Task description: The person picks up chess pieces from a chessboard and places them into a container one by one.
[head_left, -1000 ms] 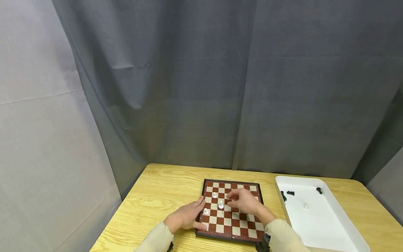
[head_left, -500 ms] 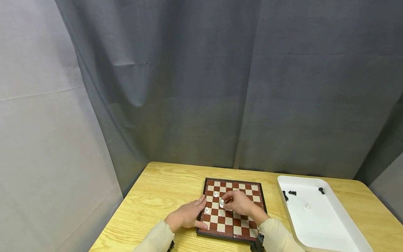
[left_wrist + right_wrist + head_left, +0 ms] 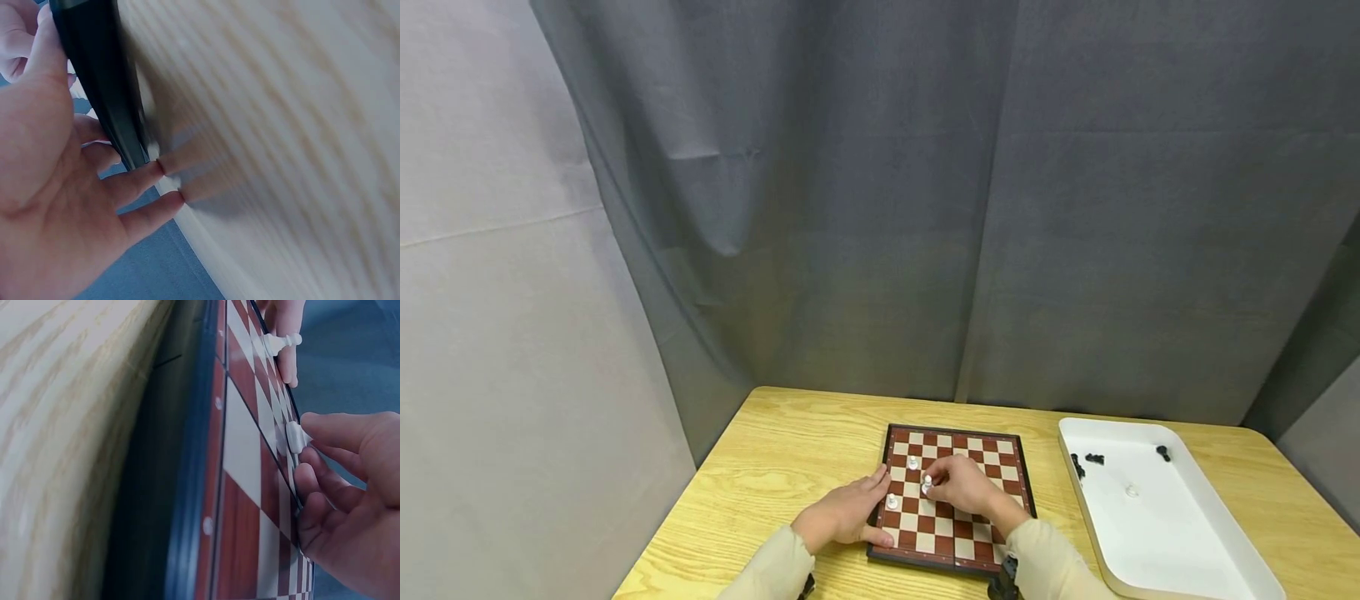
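A red-and-cream chessboard point(image 3: 925, 543) with a dark frame lies on the wooden table. My right hand point(image 3: 966, 487) is over its middle, thumb and fingertips pinching a white chess piece point(image 3: 927, 482) low on its body. In the right wrist view, this piece point(image 3: 296, 437) is partly hidden by the fingers. Two white pawns stand to its left, one farther back point(image 3: 913, 462), the other pawn point(image 3: 892, 502) by the left edge. My left hand point(image 3: 844, 510) rests along the board's left side, fingers extended, thumb at the near corner. In the left wrist view, two fingertips touch the tabletop beside the dark frame point(image 3: 100, 75).
To the right of the board is a shallow white tray point(image 3: 1172, 542). Inside it lie several small black pieces point(image 3: 1094, 459) and a small pale item point(image 3: 1132, 490). A grey curtain point(image 3: 865, 208) hangs behind the table.
My right hand has moved left and slightly down from beside the white chess piece, and its fingers have come together on it. My left hand stays at the board's edge.
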